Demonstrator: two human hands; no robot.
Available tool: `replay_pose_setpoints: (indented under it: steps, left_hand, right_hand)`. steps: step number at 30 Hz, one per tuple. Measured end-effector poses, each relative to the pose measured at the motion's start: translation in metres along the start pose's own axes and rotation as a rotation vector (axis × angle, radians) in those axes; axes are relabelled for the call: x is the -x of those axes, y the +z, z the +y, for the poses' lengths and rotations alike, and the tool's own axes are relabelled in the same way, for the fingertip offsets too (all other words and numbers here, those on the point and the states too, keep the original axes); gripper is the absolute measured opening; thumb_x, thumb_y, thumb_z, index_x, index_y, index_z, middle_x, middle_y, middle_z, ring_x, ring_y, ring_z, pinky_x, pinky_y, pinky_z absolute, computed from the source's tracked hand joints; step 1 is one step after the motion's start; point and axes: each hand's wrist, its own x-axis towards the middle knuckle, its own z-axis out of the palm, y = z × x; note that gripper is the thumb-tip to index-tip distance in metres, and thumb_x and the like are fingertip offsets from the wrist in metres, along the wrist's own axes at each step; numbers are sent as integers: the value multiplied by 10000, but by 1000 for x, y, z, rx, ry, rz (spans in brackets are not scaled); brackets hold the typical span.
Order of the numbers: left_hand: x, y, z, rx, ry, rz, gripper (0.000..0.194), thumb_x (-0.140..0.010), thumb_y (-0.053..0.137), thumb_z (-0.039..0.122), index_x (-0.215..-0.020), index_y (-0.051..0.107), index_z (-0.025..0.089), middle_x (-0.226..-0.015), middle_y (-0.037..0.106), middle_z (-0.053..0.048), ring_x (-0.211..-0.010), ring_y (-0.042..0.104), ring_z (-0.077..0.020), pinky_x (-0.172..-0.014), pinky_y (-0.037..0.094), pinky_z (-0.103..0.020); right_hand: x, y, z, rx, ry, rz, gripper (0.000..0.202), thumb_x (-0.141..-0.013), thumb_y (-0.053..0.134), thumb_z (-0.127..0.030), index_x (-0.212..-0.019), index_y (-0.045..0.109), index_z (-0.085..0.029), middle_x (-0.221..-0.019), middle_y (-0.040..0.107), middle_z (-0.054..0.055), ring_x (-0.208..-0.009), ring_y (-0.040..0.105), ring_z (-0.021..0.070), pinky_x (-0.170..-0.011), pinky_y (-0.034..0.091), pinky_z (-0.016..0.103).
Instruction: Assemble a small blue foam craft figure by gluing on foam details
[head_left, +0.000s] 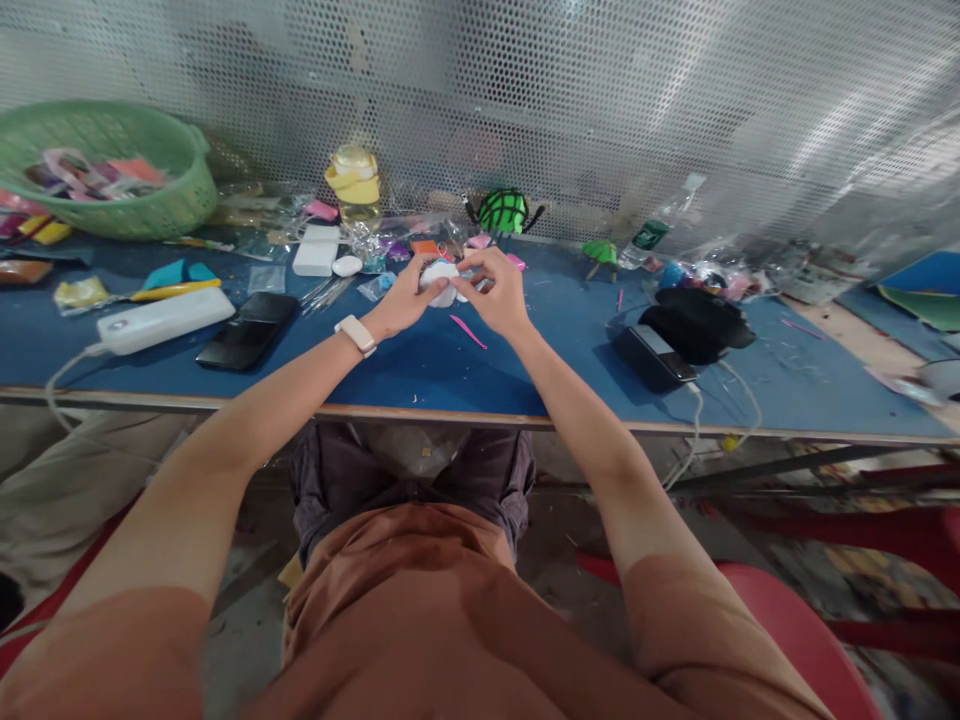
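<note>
A small white, rounded piece (pixel 439 284) is held between both hands above the blue table. My left hand (pixel 409 298) has its thumb and fingers closed on the piece's left side. My right hand (pixel 493 289) pinches at its right side, with the fingertips touching it. A bit of light blue shows along its top edge. On the table just below the hands lies a thin pink tool (pixel 469 332). Behind the fingers are an orange item (pixel 424 247) and some pink pieces.
Left: a green basket (pixel 150 215), white power strip (pixel 166 320), black phone (pixel 248 331) and yellow-lidded bottle (pixel 354 188). Behind the hands is a green-and-black figure (pixel 504 212). Right: a small green turtle (pixel 601 254), plastic bottle (pixel 660 228) and black box (pixel 654 357) with cables.
</note>
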Motion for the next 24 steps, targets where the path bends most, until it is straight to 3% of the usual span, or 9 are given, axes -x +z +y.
replay_pose_setpoints:
  steps: [4,9,12,15,20,24]
  left_hand:
    - [1,2,4,37,-18,-30,691,-1092,764,745,-1497,617,204,-1541,737,-209,-1363,737,-330,-1219,619,-501]
    - [1,7,8,152,-100,-37,449,-1118,782,463,-1462,638,214,-1414,789,-143,-1219,766,-247,-1135,646,-422]
    - [1,9,9,243,-164,-45,412,-1089,780,372,-1454,645,237,-1335,808,-103,-1142,776,-219,-1078,664,-396]
    - [3,11,11,301,-157,-50,410,-1101,780,463,-1434,680,245,-1364,803,-123,-1179,786,-250,-1074,674,-421]
    - [5,12,13,255,-97,-15,685,-1122,603,905,-1331,744,268,-1296,802,-144,-1191,772,-308,-1065,682,-501]
    - [4,13,12,237,-81,7,785,-1052,611,1005,-1312,771,282,-1325,800,-145,-1243,763,-329,-1127,666,-538]
  right_hand:
    - [2,4,2,2,32,-17,658,-1012,800,-887,-1260,851,-279,-1199,824,80,-767,734,181,-743,667,376]
    - [2,5,-1,11,10,-6,609,-1051,785,-851,-1165,892,-262,-1091,837,68,-765,714,184,-760,642,374]
    - [1,4,-2,-3,-6,-4,604,-1055,778,-854,-1121,913,-269,-1115,840,76,-791,722,189,-803,664,387]
    - [1,4,-4,-16,6,-2,616,-1043,774,-878,-1113,919,-283,-1122,829,78,-787,711,192,-829,680,404]
    - [1,5,-12,-3,40,-3,700,-1016,719,-963,-1084,915,-294,-1100,836,78,-795,694,212,-855,688,445]
    - [2,7,-16,16,45,8,723,-1027,681,-978,-1093,906,-294,-1085,833,79,-796,692,224,-849,688,465]
